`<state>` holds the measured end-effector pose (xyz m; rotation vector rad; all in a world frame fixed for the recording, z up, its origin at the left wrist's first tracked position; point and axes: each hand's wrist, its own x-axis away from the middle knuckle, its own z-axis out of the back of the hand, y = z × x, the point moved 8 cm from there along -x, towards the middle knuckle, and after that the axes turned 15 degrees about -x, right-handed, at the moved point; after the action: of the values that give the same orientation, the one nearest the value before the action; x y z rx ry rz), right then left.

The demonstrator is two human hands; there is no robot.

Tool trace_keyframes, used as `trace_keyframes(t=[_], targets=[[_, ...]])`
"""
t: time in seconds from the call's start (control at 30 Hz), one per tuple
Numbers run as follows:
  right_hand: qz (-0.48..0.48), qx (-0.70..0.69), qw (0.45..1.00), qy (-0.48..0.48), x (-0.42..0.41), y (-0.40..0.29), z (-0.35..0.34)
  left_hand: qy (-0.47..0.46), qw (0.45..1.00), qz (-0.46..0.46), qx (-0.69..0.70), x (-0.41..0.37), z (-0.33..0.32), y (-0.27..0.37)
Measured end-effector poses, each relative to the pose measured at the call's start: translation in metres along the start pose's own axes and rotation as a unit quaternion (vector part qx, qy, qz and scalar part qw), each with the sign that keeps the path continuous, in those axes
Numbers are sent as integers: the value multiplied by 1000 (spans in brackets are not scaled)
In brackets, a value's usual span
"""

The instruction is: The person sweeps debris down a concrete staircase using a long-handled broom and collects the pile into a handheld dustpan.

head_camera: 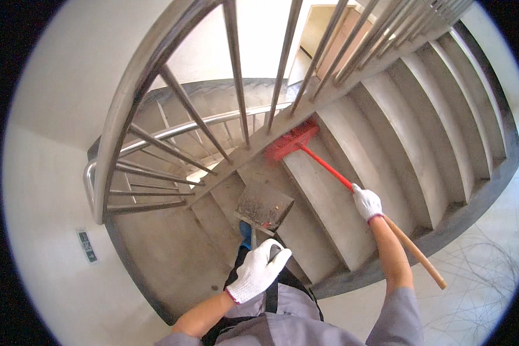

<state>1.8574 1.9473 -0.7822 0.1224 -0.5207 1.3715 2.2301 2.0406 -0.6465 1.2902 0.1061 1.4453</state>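
My right hand [367, 202], in a white knit glove, is closed around the handle of a red broom [328, 168]. The broom's bristle head [292, 141] lies on a stair step close to the foot of the railing; the wooden end of its handle points down to the right. My left hand [259, 269], gloved the same way, grips the dark-tipped handle of a dustpan [264, 206]. The pan is on the steps left of and below the broom head. Dirt and a few small bits, one reddish, are in it.
Concrete stairs [393, 147] fan out to the right. A metal railing [238, 73] with round bars runs along their inner side, with a lower flight [190, 108] behind it. A landing [164, 255] lies at left, below a wall sign [86, 245]. A blue shoe [245, 233] shows beside the dustpan.
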Motion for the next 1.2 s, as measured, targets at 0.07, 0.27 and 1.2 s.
trace_keyframes(t=[0.07, 0.27, 1.2], targets=[[-59, -57, 997, -14, -11, 32, -29, -14, 1000, -8, 5, -7, -10, 1], [-42, -110, 993, -28, 128, 103, -118, -46, 999, -24, 15, -36, -28, -2], [-290, -248, 924, 18, 288, 69, -105, -254, 950, -96, -154, 17, -165, 87]])
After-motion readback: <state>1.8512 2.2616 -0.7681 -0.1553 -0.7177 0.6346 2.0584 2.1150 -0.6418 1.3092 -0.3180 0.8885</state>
